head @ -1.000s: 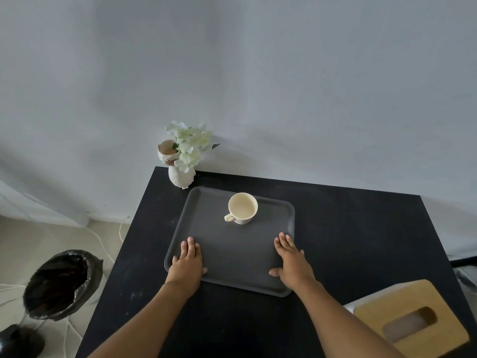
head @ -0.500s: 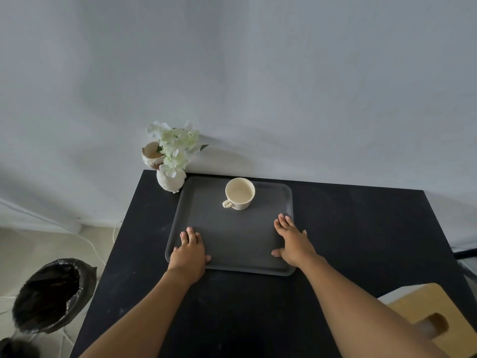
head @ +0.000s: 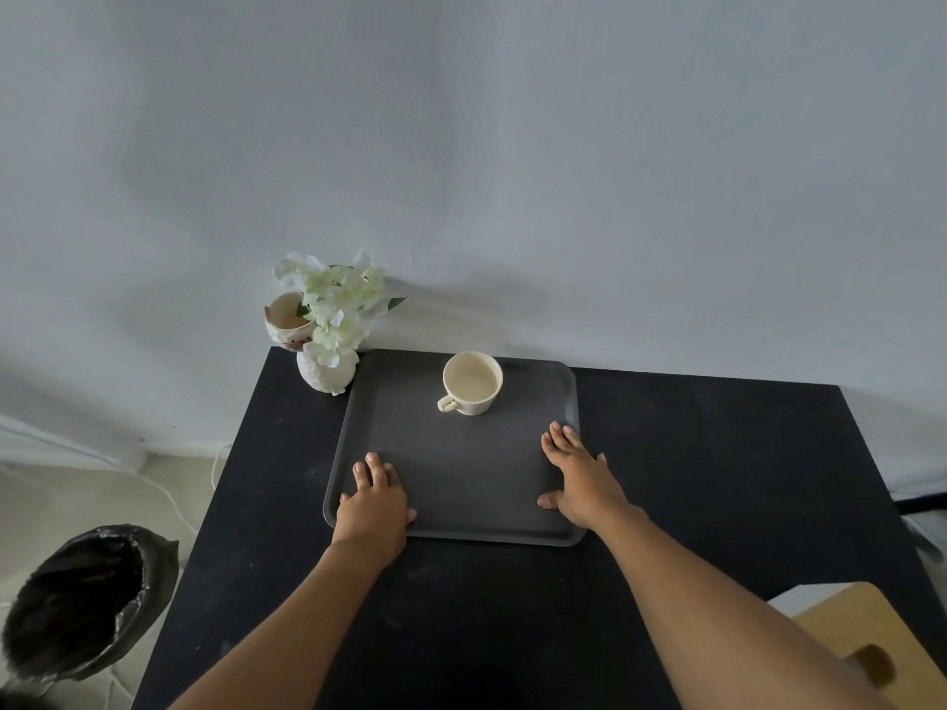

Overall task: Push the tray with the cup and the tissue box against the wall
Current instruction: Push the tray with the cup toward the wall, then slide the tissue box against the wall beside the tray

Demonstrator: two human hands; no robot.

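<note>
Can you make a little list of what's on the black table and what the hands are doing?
tray: dark grey tray, its far edge at the wall
cup: cream cup standing on the tray, near its far edge
left hand: left hand flat on the tray's near left corner
right hand: right hand flat on the tray's right side
tissue box: tissue box at the table's near right corner, not at the wall
flowers: white vase of flowers touching the tray's far left corner
table: black table
</note>
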